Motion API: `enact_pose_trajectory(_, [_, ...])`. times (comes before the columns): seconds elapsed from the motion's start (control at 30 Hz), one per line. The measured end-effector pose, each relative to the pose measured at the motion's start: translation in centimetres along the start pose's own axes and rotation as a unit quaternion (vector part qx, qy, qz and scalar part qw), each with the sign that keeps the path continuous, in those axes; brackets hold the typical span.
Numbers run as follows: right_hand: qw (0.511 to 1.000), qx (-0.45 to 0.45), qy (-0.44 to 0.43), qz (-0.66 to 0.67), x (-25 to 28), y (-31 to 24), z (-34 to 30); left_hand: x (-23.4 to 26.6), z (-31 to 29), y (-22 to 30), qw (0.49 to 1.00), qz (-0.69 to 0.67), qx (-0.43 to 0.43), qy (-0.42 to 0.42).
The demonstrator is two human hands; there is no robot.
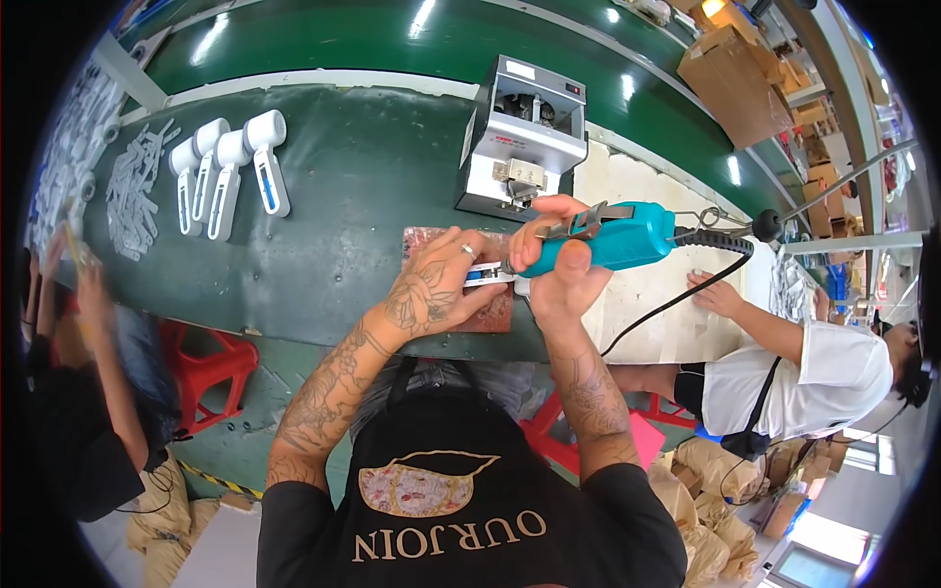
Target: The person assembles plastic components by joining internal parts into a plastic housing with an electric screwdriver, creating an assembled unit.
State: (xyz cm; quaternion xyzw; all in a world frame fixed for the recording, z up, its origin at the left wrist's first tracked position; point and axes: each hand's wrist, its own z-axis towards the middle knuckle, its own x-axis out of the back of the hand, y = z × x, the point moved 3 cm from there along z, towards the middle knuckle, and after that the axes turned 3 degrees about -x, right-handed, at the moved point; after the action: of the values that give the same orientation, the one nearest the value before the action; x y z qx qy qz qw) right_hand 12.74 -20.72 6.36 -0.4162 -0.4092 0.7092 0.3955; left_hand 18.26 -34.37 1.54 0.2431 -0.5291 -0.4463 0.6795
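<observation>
My left hand (429, 292) presses a white plastic handheld device (484, 275) down on a reddish-brown pad (492, 318), its fingers closed around the device. A blue strip shows in the device's slot, and the fingers cover much of the rest. In my right hand (564, 284) is a teal electric screwdriver (635, 235), gripped near its front end and lying almost level. Its tip points left at the device. Whether the tip touches a screw cannot be seen. A black cable runs off the tool's right end, where a wire hook is attached.
Several white round-headed devices (223, 181) lie at the left, beside a heap of pale plastic parts (137, 186). A grey metal machine (524, 137) stands just beyond my hands. Co-workers sit on both sides; one hand (716, 294) rests on the cream-coloured sheet (652, 314) at right.
</observation>
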Motion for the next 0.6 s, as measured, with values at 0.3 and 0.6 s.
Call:
enact_pose_trajectory(0.3, [0.999,0.032,0.015,-0.005,-0.3,-1.4,1.0,0.7,0.8,0.2,1.000,0.021,-0.016,-0.007])
enact_pose_trajectory(0.6, [0.996,0.076,0.040,-0.024,0.9,0.7,7.0,0.9,0.6,0.4,0.987,0.144,-0.056,-0.048])
